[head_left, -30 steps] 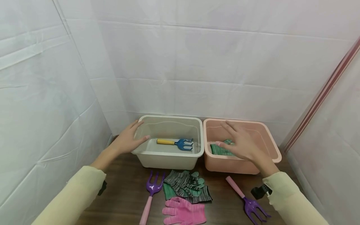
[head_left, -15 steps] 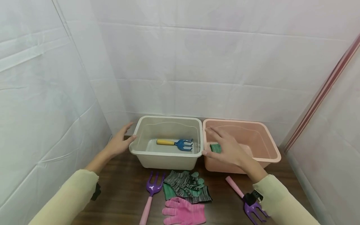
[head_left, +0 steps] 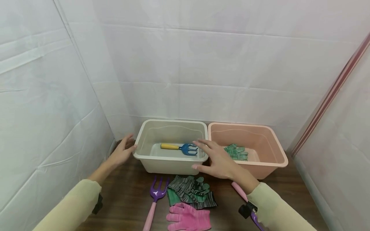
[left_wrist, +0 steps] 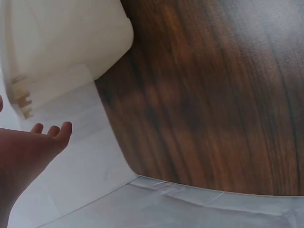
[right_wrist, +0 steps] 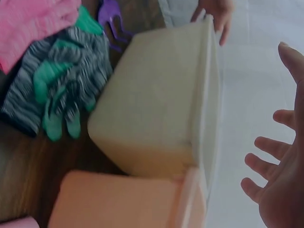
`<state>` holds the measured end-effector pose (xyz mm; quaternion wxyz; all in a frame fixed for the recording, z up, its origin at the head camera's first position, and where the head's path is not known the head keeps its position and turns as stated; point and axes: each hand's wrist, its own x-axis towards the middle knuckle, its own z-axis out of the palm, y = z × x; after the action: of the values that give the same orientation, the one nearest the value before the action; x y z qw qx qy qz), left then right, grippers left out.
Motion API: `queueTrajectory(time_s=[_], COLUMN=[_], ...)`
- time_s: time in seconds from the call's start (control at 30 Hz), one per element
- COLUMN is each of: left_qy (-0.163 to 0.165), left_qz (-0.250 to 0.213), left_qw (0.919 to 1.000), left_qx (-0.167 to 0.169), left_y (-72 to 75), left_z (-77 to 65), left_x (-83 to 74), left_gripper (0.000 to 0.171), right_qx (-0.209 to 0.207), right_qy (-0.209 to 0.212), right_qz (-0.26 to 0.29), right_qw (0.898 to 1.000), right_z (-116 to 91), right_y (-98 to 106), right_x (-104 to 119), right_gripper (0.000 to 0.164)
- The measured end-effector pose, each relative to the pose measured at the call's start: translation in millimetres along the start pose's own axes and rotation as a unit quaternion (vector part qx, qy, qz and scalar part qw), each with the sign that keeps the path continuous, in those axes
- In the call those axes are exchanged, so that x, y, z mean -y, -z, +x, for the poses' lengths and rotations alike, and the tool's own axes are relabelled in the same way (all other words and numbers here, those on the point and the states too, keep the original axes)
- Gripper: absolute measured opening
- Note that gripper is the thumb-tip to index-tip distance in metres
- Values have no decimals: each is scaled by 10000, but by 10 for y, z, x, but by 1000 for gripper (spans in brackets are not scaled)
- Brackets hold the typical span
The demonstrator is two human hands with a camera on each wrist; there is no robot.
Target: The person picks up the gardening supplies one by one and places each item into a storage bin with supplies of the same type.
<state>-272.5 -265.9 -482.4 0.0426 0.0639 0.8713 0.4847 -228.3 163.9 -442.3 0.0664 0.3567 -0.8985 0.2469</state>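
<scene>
My left hand (head_left: 119,154) is at the left end of the white bin (head_left: 173,164), thumb right at the rim and fingers spread behind it. Over that bin's right end reaches my right hand (head_left: 218,160), fingers loosely extended with nothing between them; the right wrist view has this hand (right_wrist: 280,166) above the rims. Inside the white bin lies a small hand fork with a yellow handle and blue tines (head_left: 179,147). The pink bin (head_left: 271,154) beside it contains a green glove (head_left: 238,153), partly hidden by my right hand.
On the dark wooden table (head_left: 121,192), in front of the bins, lie a purple fork with pink handle (head_left: 154,200), black-and-green gloves (head_left: 190,192) and a pink glove (head_left: 189,218). A second pink-handled fork (head_left: 239,191) is partly under my right forearm. White sheeting (head_left: 179,64) encloses the table.
My right hand has moved left from over the pink bin to the white bin's right end, uncovering the green glove. The left hand has drawn back from inside the white bin's rim to its outer left side.
</scene>
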Motion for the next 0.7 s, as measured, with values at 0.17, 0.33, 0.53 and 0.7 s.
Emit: queueTrajectory(time_s=[0.17,0.33,0.53,0.7], left_qy=[182,595,924,1084], left_qz=[-573,-1004,-1590,-1896], left_qw=[9981,9925,9817,9739], left_qx=[142,361,503,616], left_y=[-8,4,-7,-43], left_z=[25,81,107,125], left_x=[62,58,60,61], left_gripper=[68,66,65,65], right_qx=[277,484,749,988], right_qy=[185,290,578,610], right_qz=[31,110,303,424], right_qw=[9994,9983,9951,9923], right_z=[2,22,76,100], right_y=[-176,-295,-449,-597], right_x=[155,300,445,521], right_gripper=[87,87,85,85])
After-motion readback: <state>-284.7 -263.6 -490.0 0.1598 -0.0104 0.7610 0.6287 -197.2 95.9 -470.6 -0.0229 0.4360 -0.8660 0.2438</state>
